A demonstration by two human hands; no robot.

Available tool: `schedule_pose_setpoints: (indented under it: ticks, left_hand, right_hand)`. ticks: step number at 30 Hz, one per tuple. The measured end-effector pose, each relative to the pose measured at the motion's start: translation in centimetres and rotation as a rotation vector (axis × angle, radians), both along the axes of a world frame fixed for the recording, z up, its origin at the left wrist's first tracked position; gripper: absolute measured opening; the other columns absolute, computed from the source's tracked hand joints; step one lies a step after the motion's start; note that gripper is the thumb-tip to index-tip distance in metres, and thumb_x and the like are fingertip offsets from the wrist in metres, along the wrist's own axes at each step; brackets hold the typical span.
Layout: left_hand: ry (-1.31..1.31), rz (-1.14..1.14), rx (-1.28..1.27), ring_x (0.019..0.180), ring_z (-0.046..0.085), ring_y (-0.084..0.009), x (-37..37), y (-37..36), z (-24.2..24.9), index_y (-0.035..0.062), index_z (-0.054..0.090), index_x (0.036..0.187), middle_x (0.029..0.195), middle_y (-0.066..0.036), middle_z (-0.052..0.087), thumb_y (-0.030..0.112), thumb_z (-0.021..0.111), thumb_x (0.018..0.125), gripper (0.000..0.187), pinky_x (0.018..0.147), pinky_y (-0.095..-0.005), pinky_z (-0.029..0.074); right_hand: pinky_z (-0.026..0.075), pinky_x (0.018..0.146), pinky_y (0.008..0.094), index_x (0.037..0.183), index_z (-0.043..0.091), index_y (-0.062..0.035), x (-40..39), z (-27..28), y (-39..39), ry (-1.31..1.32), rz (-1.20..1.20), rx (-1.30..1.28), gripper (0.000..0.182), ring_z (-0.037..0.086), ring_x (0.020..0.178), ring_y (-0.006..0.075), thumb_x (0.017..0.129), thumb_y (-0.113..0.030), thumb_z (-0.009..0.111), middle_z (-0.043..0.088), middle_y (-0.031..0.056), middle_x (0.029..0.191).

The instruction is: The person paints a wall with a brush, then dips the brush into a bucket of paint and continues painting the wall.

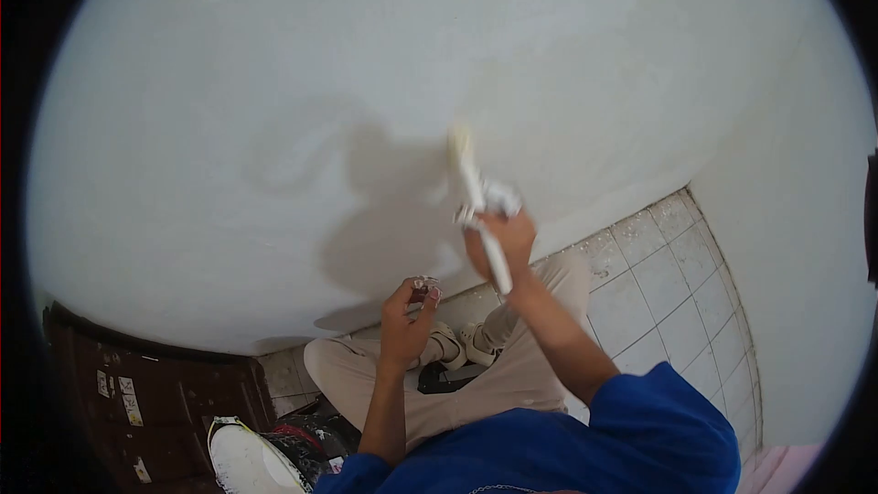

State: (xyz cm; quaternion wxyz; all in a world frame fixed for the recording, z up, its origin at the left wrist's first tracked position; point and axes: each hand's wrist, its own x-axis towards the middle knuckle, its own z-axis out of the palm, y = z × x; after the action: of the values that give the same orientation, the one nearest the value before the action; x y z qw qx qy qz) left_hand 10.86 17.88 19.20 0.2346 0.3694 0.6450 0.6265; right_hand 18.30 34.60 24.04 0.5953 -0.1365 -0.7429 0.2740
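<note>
My right hand (503, 240) is closed around the white handle of a paintbrush (471, 178). The brush's pale bristles are up at the white wall (585, 101), and its handle end points down towards my wrist. White paint coats several fingers of that hand, which is slightly blurred. Lower and to the left, my left hand (407, 316) is raised over my knee with nothing visible in it. Its fingers are loosely bent, with the thumb apart from them, and the tips are smeared with white.
A paint-splattered bucket (302, 444) with a white round top (251, 462) stands at lower left, beside a dark brown door-like panel (165, 393). My crossed legs (530, 357) are close to the wall. Tiled floor (649, 302) runs to a side wall at right.
</note>
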Motion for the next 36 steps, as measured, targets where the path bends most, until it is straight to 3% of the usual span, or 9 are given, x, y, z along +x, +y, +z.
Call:
schedule_pose_setpoints:
  ticks: [1, 3, 6, 9, 13, 16, 26, 33, 36]
  left_hand:
    - [0.011, 0.009, 0.007, 0.079, 0.064, -0.0127, -0.2, -0.1, 0.2, -0.0031, 0.063, 0.097, 0.086, -0.008, 0.068, 0.008, 0.063, 0.092, 0.012, 0.077, -0.0277, 0.050]
    - [0.017, 0.022, 0.009, 0.080, 0.063, -0.0124, -0.2, -0.5, 0.4, -0.0031, 0.062, 0.097, 0.086, -0.007, 0.068, 0.008, 0.063, 0.092, 0.012, 0.077, -0.0274, 0.050]
    - [0.027, 0.014, 0.013, 0.080, 0.063, -0.0122, -0.4, -0.8, 0.8, -0.0028, 0.063, 0.097, 0.085, -0.007, 0.068, 0.008, 0.062, 0.093, 0.012, 0.077, -0.0273, 0.050]
    - [0.000, -0.002, 0.022, 0.080, 0.063, -0.0121, -0.7, -0.9, -0.3, -0.0028, 0.063, 0.097, 0.085, -0.006, 0.068, 0.008, 0.062, 0.093, 0.012, 0.077, -0.0273, 0.050]
    - [0.004, -0.024, 0.035, 0.081, 0.062, -0.0118, -0.3, -0.1, -0.7, -0.0020, 0.062, 0.099, 0.086, -0.006, 0.067, 0.008, 0.062, 0.093, 0.012, 0.078, -0.0274, 0.049]
    - [0.004, -0.054, 0.036, 0.083, 0.062, -0.0116, -0.3, 0.5, -0.7, -0.0011, 0.062, 0.100, 0.088, -0.005, 0.066, 0.008, 0.060, 0.094, 0.011, 0.079, -0.0272, 0.048]
    - [-0.015, 0.009, 0.044, 0.080, 0.062, -0.0116, -0.5, -0.5, -0.4, -0.0024, 0.063, 0.098, 0.086, -0.006, 0.068, 0.008, 0.062, 0.093, 0.012, 0.076, -0.0266, 0.050]
    - [-0.067, 0.021, 0.052, 0.082, 0.062, -0.0113, -0.7, -0.6, -1.3, -0.0021, 0.063, 0.098, 0.087, -0.006, 0.068, 0.010, 0.063, 0.094, 0.013, 0.078, -0.0270, 0.049]
    - [-0.042, 0.018, 0.084, 0.082, 0.063, -0.0116, -0.6, -0.4, -1.7, -0.0025, 0.063, 0.099, 0.087, -0.006, 0.068, 0.011, 0.063, 0.094, 0.014, 0.079, -0.0272, 0.050]
  right_hand:
    - [0.054, 0.077, 0.0379, 0.092, 0.067, 0.0010, 0.9, -2.8, -0.9, -0.119, -0.003, 0.034, 0.011, 0.068, 0.082, 0.0273, 0.082, -0.003, 0.066, 0.067, 0.0150, 0.094]
    - [0.054, 0.075, 0.0386, 0.091, 0.071, -0.0055, 3.3, -7.3, -2.5, -0.453, 0.040, -0.109, 0.016, 0.067, 0.085, 0.0341, 0.076, -0.001, 0.067, 0.065, 0.0183, 0.098]
    - [0.053, 0.075, 0.0384, 0.093, 0.069, -0.0019, 4.6, -10.5, -1.9, -0.506, 0.031, -0.232, 0.016, 0.067, 0.084, 0.0314, 0.079, 0.002, 0.063, 0.065, 0.0172, 0.092]
    - [0.051, 0.072, 0.0327, 0.088, 0.070, -0.0006, 2.7, -3.1, 0.7, -0.143, 0.091, -0.106, 0.009, 0.065, 0.080, 0.0276, 0.080, 0.003, 0.066, 0.066, 0.0160, 0.087]
    - [0.052, 0.071, 0.0329, 0.087, 0.070, 0.0028, 3.0, 8.5, -0.2, 0.078, 0.013, 0.132, 0.013, 0.065, 0.081, 0.0292, 0.074, 0.002, 0.067, 0.065, 0.0201, 0.095]
    - [0.053, 0.068, 0.0326, 0.082, 0.072, -0.0017, 2.0, 11.5, -0.3, 0.136, -0.048, 0.264, 0.014, 0.065, 0.081, 0.0292, 0.069, 0.003, 0.070, 0.065, 0.0205, 0.095]
    - [0.053, 0.071, 0.0372, 0.088, 0.069, -0.0035, 4.0, -12.3, -1.7, -0.490, 0.063, -0.317, 0.012, 0.066, 0.080, 0.0351, 0.077, -0.002, 0.066, 0.065, 0.0176, 0.092]
    - [0.053, 0.070, 0.0329, 0.085, 0.069, 0.0017, 2.2, 8.7, -1.3, 0.085, -0.034, 0.107, 0.010, 0.067, 0.082, 0.0269, 0.076, 0.006, 0.068, 0.064, 0.0169, 0.091]
    - [0.054, 0.070, 0.0309, 0.082, 0.069, 0.0024, 2.1, 12.6, -1.4, 0.217, -0.051, 0.229, 0.012, 0.067, 0.082, 0.0263, 0.072, 0.008, 0.071, 0.065, 0.0187, 0.095]
